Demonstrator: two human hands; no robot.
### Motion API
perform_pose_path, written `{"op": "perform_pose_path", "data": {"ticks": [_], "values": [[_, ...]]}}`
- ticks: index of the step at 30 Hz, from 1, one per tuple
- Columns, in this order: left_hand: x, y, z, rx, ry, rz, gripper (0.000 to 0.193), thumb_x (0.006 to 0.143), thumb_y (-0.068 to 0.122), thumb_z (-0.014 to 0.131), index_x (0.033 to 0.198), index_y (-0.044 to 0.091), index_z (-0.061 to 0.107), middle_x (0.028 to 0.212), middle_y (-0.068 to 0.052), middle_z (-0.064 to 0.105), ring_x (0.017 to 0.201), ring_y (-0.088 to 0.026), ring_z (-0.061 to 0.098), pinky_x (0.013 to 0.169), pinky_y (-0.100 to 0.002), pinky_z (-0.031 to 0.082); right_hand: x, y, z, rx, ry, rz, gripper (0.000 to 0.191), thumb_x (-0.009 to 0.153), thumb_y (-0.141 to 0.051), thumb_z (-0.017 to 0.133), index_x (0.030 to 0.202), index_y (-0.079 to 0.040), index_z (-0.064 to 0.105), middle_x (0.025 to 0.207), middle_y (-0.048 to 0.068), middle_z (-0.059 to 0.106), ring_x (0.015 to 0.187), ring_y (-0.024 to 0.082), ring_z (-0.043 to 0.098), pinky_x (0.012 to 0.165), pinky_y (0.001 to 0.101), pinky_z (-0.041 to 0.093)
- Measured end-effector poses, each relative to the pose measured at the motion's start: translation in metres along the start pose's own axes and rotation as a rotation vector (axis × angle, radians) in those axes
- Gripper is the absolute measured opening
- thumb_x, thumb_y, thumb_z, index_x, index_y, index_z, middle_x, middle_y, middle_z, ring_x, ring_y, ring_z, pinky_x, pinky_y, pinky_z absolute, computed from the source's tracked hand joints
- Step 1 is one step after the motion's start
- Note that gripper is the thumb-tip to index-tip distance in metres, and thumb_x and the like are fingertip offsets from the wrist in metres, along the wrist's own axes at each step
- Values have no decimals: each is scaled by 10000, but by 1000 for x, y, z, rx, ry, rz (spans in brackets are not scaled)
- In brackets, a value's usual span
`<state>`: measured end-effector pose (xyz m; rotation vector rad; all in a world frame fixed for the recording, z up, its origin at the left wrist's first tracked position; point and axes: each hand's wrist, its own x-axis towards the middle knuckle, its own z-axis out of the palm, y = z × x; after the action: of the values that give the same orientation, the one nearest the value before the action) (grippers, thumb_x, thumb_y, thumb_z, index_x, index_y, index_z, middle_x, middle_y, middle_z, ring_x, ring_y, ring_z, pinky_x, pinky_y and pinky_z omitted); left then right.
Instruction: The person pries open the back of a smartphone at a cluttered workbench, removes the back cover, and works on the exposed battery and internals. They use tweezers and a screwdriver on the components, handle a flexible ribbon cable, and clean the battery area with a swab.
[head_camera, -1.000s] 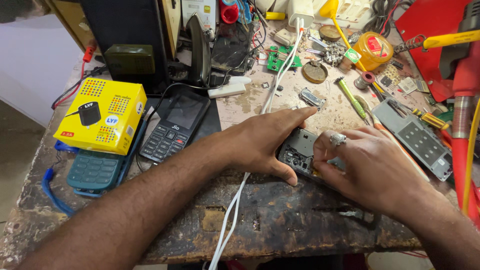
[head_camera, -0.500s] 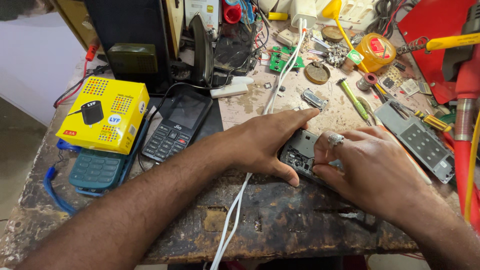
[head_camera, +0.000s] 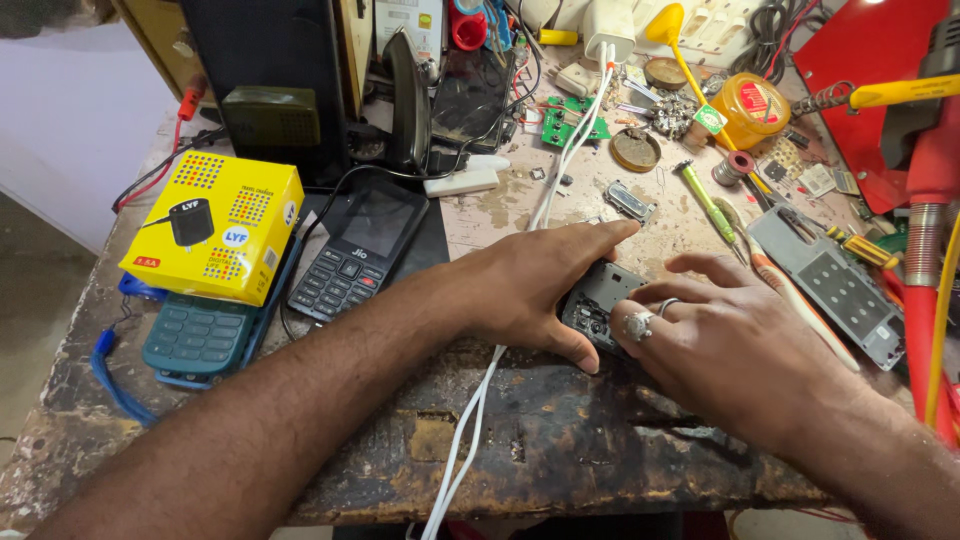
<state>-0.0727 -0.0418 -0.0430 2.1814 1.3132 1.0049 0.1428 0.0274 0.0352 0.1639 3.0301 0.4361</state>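
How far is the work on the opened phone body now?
Done: the opened phone body lies bare, and a grey keypad frame lies aside. In hand: the left hand steadies it; the right hand presses its edge. Left: it is not closed up.

Bright, even light – sharp focus, soft shadows, slight wide-angle edge stretch.

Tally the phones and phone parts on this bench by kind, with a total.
Black keypad phone: 1
Teal keypad phone: 1
Opened phone body in the grip of the left hand and right hand, seen at: 1
Grey keypad frame: 1
Green circuit board: 1
Total: 5
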Motion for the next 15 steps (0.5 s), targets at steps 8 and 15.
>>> {"op": "perform_pose_path", "data": {"ticks": [8,15], "values": [[0,-3,2,-6,4,5,1284,590,482,956,1557,-2,264,1405,-241,557,1285,-362,586,1068,-420,476,-7,8,12,-53,54,-86,262,838,-289,637,1072,-172,657,1035,22,763,1160,248,661,1092,478,434],[-2,-2,2,21,8,0,1276,597,480,957,1560,10,263,1459,-261,511,1317,-377,555,1076,-423,461,-2,-1,7,-16,65,-125,321,799,-238,655,1088,-100,689,936,59,763,1092,224,701,1113,503,448]]}}
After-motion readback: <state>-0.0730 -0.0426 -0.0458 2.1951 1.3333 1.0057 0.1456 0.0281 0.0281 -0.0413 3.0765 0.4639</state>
